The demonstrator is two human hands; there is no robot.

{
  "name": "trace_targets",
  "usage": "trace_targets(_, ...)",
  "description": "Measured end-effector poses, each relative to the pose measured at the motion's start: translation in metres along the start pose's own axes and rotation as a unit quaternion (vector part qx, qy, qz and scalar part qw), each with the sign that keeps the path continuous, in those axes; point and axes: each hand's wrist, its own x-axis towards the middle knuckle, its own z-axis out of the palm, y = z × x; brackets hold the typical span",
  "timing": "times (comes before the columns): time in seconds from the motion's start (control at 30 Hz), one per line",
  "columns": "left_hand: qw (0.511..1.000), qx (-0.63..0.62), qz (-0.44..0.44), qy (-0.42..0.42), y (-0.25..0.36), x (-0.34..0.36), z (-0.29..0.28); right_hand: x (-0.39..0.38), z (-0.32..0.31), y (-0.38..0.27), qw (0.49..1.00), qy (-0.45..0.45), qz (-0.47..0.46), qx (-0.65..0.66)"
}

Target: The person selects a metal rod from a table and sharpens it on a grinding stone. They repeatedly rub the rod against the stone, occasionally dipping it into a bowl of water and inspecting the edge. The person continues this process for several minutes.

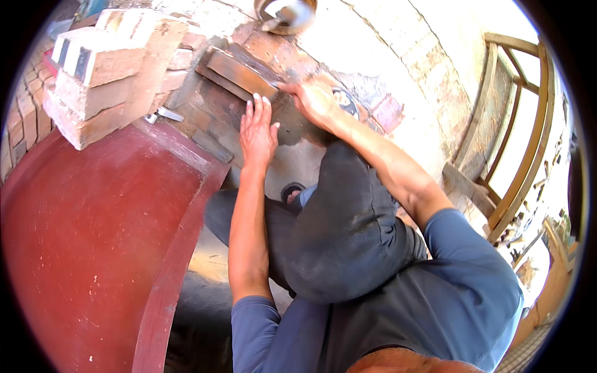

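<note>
My left hand is open, its fingers stretched out and the fingertips near the close edge of an orange-brown brick. The brick lies flat and slantwise on the wet-looking ground. My right hand is closed at the brick's right end, its fingers curled in. A thin pale tip shows by those fingers, but what they hold is mostly hidden. A dark, damp patch of ground lies between the two hands.
Stacked bricks stand at the left beside a large red slab. A round metal pan is at the far side. To the right leans a wooden frame. My sandalled foot is below my hands.
</note>
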Motion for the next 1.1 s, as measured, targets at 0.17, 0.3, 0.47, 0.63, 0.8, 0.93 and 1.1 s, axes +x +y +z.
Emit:
trace_targets(0.17, 1.000, 0.025, 0.007, -0.012, -0.003, 0.000, -0.005, -0.015, -0.016, -0.011, 0.998, -0.050, 0.043, 0.000)
trace_targets(0.3, 1.000, 0.012, 0.010, 0.007, -0.001, 0.000, 0.002, -0.005, -0.007, -0.012, 0.999, -0.034, 0.042, -0.004)
trace_targets(0.47, 1.000, 0.010, -0.004, -0.013, 0.000, -0.002, -0.009, -0.014, -0.006, -0.006, 0.998, -0.044, 0.045, 0.004)
trace_targets(0.63, 0.999, -0.006, 0.022, 0.039, -0.003, -0.003, 0.004, 0.003, 0.005, 0.001, 0.998, 0.045, -0.042, -0.014)
trace_targets(0.8, 1.000, 0.007, 0.002, -0.010, -0.003, -0.003, -0.002, -0.018, -0.010, -0.003, 0.998, -0.043, 0.034, -0.006)
trace_targets(0.93, 1.000, 0.002, 0.004, 0.007, -0.002, -0.007, 0.006, -0.010, 0.004, -0.003, 1.000, 0.004, 0.002, -0.007)
trace_targets(1.1, 1.000, 0.007, -0.002, -0.009, -0.004, -0.002, -0.005, -0.014, -0.008, -0.007, 0.997, -0.059, 0.039, -0.018)
